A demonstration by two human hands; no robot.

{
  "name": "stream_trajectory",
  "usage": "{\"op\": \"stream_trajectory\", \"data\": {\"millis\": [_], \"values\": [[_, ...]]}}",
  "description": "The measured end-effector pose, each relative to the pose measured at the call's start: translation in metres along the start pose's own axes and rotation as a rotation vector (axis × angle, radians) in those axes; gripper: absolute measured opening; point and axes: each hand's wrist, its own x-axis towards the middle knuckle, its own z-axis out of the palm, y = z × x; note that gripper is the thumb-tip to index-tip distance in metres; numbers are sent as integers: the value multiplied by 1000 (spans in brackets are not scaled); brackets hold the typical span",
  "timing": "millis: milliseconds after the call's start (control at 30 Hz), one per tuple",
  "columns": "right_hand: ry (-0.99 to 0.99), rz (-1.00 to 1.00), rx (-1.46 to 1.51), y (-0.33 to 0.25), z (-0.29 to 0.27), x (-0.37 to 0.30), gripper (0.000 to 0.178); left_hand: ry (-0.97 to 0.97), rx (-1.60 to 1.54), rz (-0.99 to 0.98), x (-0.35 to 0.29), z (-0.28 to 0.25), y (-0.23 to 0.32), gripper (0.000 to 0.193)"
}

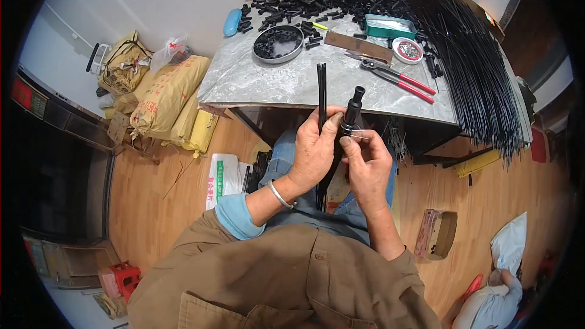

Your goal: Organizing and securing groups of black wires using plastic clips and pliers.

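Observation:
My left hand [312,157] is closed around a bundle of thin black rods [322,94] standing upright, and its thumb presses against a black stepped tube [353,108]. The tube is upright too, with a ringed neck and a hollow-looking top. My right hand [369,167] pinches a thin light-coloured wire [361,130] at the tube's lower part, thumb and forefinger together. Fingers hide where wire and tube meet. Both hands are above my lap, just before the table's near edge.
On the grey table [237,79] are a round tray of black rings [278,44], red-handled pliers [399,79], a brown bar [358,46], a small white bowl [407,50] and heaped black fittings [359,0]. Long black rods [475,67] overhang the right side. Yellow sacks [173,94] stand left.

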Motion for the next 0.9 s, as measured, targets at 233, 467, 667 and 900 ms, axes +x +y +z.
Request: {"op": "stream_trajectory", "data": {"millis": [233, 467, 667, 900], "values": [[-152, 280, 380, 8, -15, 11, 18, -151, -70, -130, 1, -6, 10, 31], [-207, 367, 486, 14, -14, 17, 19, -253, -75, -166, 8, -15, 13, 30], [-194, 281, 296, 12, -8, 14, 19, -160, -327, -265, 10, -14, 9, 28], [-287, 276, 357, 18, -10, 25, 27, -157, -401, -300, 17, -16, 2, 28]]}}
